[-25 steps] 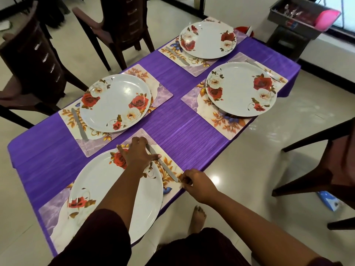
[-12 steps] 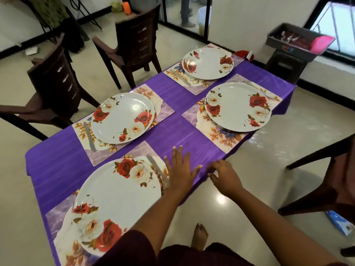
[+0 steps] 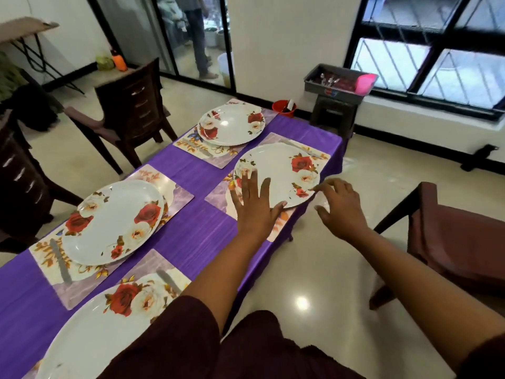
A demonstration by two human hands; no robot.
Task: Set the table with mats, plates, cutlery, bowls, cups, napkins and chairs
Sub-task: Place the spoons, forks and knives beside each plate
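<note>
Head view — the person is standing at the near right corner of a table [image 3: 191,236] under a purple cloth, both arms reaching toward the far right setting. The left hand [image 3: 255,206] is spread flat, fingers straight, hovering over or resting on the near edge of the plate [image 3: 276,173]; contact is hard to tell. The right hand [image 3: 340,209] is loosely curled with nothing in it, fingertips just beside the plate's right rim.

Four mats are lying on the cloth, each carrying a rose-patterned plate. A knife [image 3: 60,262] is sitting left of the near left plate, another [image 3: 168,280] right of the nearest plate; a pale strip at the far right mat's far edge is probably one too.

Step in hand, as I judge it: straightening this plate on its mat [image 3: 218,198]. Next move is calling for a light two-handed nudge to centre it. Bowls, cups and napkins are not yet on the table; a tray [image 3: 322,86] on a stool by the window is holding spoons. Chairs [image 3: 131,105] are standing back from the table.

Writing — a small mark on the tray's front, too blurred to read.
</note>
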